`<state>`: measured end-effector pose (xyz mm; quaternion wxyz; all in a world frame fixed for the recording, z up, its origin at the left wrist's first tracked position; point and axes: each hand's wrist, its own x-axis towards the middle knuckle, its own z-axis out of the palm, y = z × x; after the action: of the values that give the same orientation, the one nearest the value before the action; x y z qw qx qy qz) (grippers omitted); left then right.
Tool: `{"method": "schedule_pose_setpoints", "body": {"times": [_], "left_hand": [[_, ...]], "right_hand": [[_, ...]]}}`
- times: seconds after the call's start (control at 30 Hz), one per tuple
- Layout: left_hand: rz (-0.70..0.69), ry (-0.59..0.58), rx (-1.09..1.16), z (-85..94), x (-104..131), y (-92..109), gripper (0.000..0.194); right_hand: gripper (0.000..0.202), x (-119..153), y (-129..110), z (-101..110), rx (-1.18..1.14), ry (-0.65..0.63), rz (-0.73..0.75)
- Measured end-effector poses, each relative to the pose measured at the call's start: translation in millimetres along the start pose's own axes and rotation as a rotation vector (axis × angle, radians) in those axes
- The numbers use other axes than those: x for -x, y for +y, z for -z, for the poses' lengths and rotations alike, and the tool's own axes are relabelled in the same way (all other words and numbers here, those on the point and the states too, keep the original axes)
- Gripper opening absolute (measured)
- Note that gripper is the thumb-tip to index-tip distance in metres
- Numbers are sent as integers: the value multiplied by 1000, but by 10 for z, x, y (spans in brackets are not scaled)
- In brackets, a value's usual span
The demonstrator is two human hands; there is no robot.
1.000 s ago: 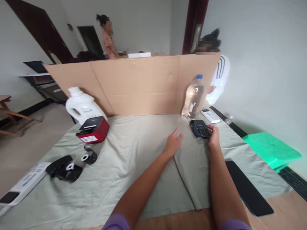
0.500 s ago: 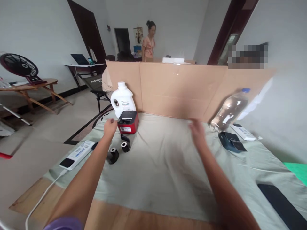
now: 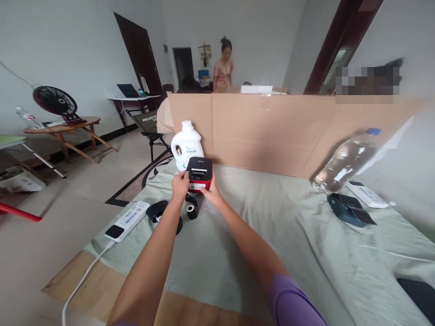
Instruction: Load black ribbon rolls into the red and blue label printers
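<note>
A red and black receipt printer (image 3: pixel 200 168) sits at the far left of the cloth, held from both sides. My left hand (image 3: pixel 180 185) is closed at its left front edge, fingers bent. On the other side, my right hand (image 3: pixel 213 192) wraps the right edge, with the thumb across the lower front. Whether the printer's base is off the cloth, I cannot tell. Right behind it stands a white detergent jug (image 3: pixel 188 144). A small black roll with a white core (image 3: pixel 192 211) lies just in front, and other black items (image 3: pixel 159 209) are partly hidden by my left forearm.
A white power strip (image 3: pixel 127 221) with a cable lies at the left. A cardboard panel (image 3: pixel 251 131) borders the back. To the right are a clear bottle with a blue cap (image 3: pixel 346 158), a dark blue device (image 3: pixel 350 210) and a black phone-like slab (image 3: pixel 419 294). A person (image 3: pixel 223 70) stands beyond the panel.
My right hand has swung left from over the middle of the cloth onto the printer. My left hand has moved from beside the printer onto its front edge. The view has shifted left.
</note>
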<state>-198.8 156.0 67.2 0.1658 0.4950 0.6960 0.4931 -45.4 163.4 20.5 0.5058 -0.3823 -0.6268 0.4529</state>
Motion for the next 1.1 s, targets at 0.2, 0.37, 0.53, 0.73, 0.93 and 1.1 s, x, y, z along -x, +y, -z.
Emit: {"method": "schedule_pose_setpoints", "body": {"times": [0.2,0.37,0.53,0.73,0.93,1.1], "left_hand": [[-201,-87,254,-239,1243,595,49],[-215,-286,441,-686,2140,632,53],[-277,-396,454,-891,2410,516,51],[-319,-366,426,-868,2420,457,50],[-340,-338,378,-863,2452,426,50],[-335,-330,364,-843,2457,397,51]], "right_hand": [[98,920,-433,997,166,100,218],[92,1883,-429,1618,362,240,149],[91,2299,-167,1794,459,346,122],[95,2306,-43,1774,515,337,141],[96,2336,-44,1768,564,356,168],[95,2342,-78,1756,610,353,168]]}}
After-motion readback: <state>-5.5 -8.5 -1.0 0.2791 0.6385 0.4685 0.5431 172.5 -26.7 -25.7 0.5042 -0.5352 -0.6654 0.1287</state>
